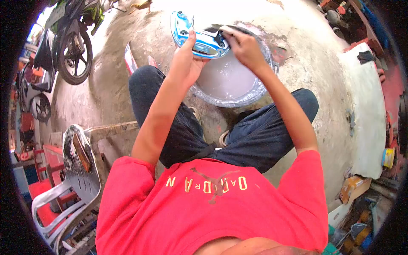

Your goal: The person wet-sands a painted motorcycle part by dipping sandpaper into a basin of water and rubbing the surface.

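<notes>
A glossy blue-and-silver moulded part with bolt holes, which looks like a motorcycle grab rail, is held up over the near side of a round basin. My left hand grips its lower edge, thumb on top and fingers underneath. At the part's right end is my right hand, its fingers pinched together against the surface. A small pale edge shows at those fingertips, but what they hold is too small to name. Cloudy greyish water fills the basin, which stands on the floor in front of my knees.
Motorcycles stand at the left. A worn plastic chair is beside me at the lower left. A pale slab lies along the right, with a cardboard box near its lower end. Reddish pieces lie beyond my left knee.
</notes>
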The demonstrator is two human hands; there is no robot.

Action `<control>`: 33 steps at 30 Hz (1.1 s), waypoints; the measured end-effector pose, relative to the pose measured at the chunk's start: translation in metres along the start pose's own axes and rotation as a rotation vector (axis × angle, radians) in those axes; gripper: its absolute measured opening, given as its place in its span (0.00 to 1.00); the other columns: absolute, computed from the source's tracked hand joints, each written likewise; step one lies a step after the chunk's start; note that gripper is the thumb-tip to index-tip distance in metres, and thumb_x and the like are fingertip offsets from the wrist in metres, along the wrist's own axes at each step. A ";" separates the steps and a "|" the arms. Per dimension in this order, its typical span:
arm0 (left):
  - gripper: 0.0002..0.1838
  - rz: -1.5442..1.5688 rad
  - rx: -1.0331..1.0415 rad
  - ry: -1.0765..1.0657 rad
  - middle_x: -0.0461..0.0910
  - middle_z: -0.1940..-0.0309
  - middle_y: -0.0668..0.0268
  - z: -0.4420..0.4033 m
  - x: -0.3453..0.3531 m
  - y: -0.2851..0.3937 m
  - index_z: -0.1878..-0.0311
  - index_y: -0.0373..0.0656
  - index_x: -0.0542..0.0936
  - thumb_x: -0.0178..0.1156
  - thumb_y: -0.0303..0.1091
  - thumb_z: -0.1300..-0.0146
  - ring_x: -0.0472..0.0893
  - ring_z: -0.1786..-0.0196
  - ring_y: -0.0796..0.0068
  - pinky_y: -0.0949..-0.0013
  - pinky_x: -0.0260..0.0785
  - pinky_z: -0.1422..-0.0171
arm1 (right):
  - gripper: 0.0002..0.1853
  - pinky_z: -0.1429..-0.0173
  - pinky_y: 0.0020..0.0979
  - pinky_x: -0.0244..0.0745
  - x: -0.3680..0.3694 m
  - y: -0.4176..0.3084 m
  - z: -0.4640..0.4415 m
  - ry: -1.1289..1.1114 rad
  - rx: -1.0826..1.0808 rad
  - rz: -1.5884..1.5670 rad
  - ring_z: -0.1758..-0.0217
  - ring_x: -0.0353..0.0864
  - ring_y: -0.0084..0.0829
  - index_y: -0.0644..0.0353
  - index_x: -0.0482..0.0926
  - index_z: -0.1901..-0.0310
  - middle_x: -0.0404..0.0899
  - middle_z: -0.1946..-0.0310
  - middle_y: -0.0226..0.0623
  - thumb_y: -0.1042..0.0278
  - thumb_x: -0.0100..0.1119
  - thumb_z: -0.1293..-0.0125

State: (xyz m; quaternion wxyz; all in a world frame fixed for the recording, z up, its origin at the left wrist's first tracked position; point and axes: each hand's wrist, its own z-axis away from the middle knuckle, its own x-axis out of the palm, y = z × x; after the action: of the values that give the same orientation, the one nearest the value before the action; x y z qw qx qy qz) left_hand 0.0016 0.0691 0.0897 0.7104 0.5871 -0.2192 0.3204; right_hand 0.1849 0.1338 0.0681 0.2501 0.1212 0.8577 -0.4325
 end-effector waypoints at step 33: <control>0.26 0.098 -0.155 -0.056 0.76 0.35 0.60 -0.010 -0.041 -0.024 0.29 0.46 0.66 0.45 0.53 0.19 0.78 0.35 0.61 0.51 0.72 0.32 | 0.16 0.30 0.42 0.73 0.007 -0.009 0.047 -0.095 -0.192 0.143 0.33 0.78 0.45 0.61 0.81 0.42 0.81 0.40 0.50 0.75 0.58 0.29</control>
State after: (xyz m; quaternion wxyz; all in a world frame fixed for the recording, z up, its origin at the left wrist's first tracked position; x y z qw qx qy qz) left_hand -0.0105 0.0684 0.0423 0.7307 0.5276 -0.2916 0.3206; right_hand 0.1900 0.0908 0.0469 0.3314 0.1369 0.8715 -0.3345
